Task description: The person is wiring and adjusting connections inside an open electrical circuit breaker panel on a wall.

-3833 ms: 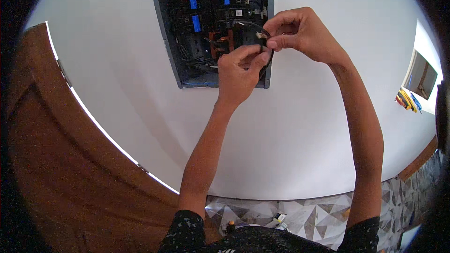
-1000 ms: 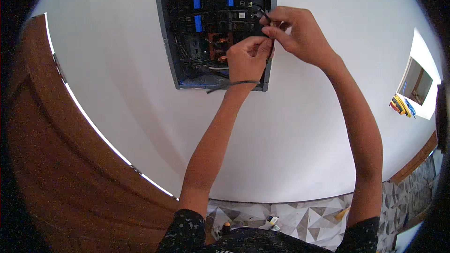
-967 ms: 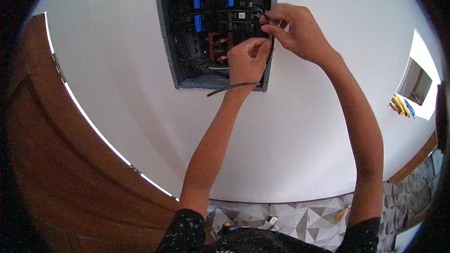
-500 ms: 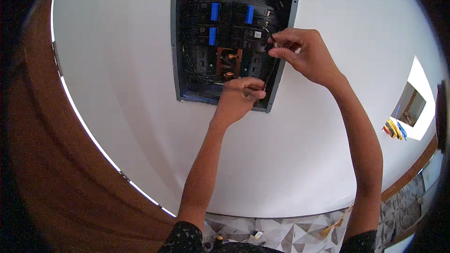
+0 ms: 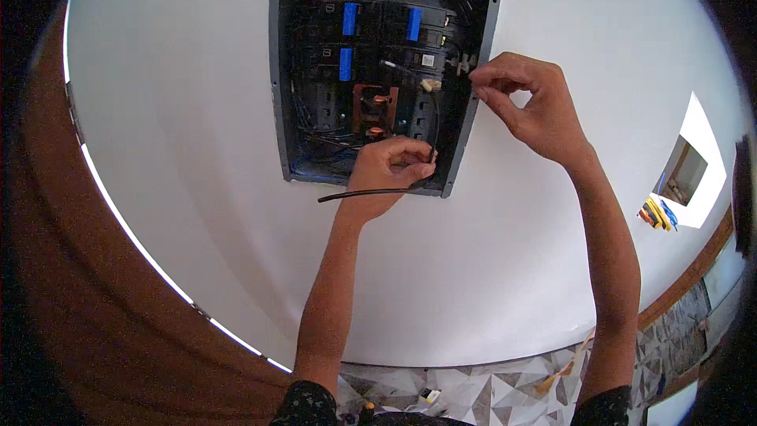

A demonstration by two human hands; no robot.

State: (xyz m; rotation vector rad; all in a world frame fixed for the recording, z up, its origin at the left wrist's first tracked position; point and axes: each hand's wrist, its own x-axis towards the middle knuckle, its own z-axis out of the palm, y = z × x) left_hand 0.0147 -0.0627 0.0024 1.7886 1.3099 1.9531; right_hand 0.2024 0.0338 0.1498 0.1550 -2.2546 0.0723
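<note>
Head view: a white wall [image 5: 197,150] fills most of the scene, with a brown door [image 5: 118,300] at the left. Set into the wall is a grey-rimmed box [image 5: 277,71], its front uncovered, which gives both hands access to the interior. The right hand [image 5: 527,99] is at the box's right rim, wrist raised from the near side and hand leaning left; its fingers are curled, thumb and index tips just apart, and nothing is visible between them. The left hand [image 5: 390,170] is lower, at the box's near edge, with thumb and index closed on a black cable [image 5: 355,194]. This low pinch is judged to steady the cable while leaving its far portion free inside the box. One length lies across the left wrist, end pointing left, apparently slack resting there; another rises from the pinch toward the far side. Whether the two are one piece is hidden by the fingers. Breakers [image 5: 394,20] occupy the far half of the box, and a copper-coloured bracket [image 5: 359,106] sits nearer. Blue strips [image 5: 348,19] mark three breaker positions, presumably for identification. A pale wrap [image 5: 430,85] is on the cable's rising length, apart from the right fingertips.
</note>
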